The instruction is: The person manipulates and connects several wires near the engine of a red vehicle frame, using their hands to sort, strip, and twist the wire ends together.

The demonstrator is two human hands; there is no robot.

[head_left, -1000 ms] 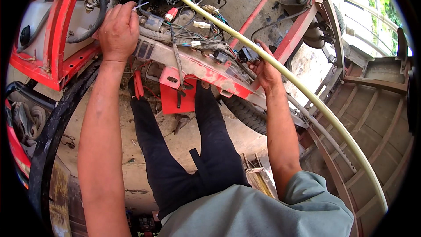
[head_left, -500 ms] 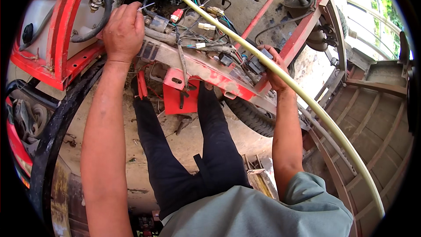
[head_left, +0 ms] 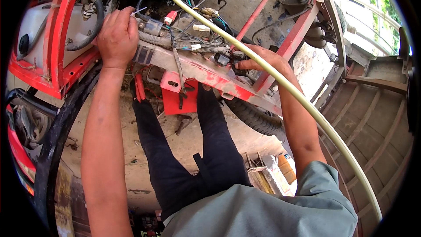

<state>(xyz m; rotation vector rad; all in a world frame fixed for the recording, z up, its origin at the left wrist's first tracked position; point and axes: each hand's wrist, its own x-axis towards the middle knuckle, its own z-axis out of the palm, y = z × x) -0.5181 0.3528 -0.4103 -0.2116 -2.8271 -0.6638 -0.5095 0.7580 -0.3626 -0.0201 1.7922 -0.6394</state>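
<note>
Red-edged rail (head_left: 199,64): left hand (head_left: 117,40) curls over its left part, grip indeterminable; right hand (head_left: 266,54), angled leftward, pinches a boxy black component (head_left: 238,56) beside the rail's far edge.

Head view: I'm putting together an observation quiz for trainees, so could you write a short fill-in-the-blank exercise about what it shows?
1. Beside the left hand, the colour of the thin strip that sticks out is ____.
2. The small box that the right hand touches is coloured ____.
3. In the picture, the tyre lies to the ____ of the red plate that shows between the trouser legs.

Missing words: white; black; right.
</note>
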